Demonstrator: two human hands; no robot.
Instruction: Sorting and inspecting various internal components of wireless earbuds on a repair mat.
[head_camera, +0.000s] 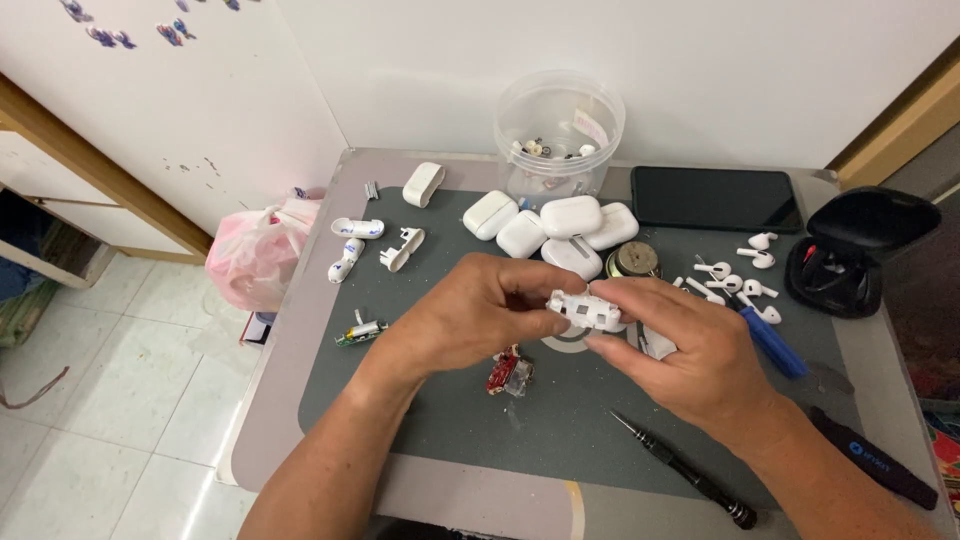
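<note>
Both my hands, left hand (480, 310) and right hand (680, 350), are pinched on the white inner case shell (585, 310) above the bench mat (420, 400); squeezing too hard could crack it or drop it among the loose earbuds (740, 285).

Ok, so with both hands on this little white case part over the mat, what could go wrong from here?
The white inner frame is pinched only by the fingertips of the left hand and right hand; too much squeeze might crack it, or it could slip. Falling, it could hit the small red circuit board lying right below. The loose earbuds sit close by the right hand, so a sweep of that wrist might scatter them.
</note>
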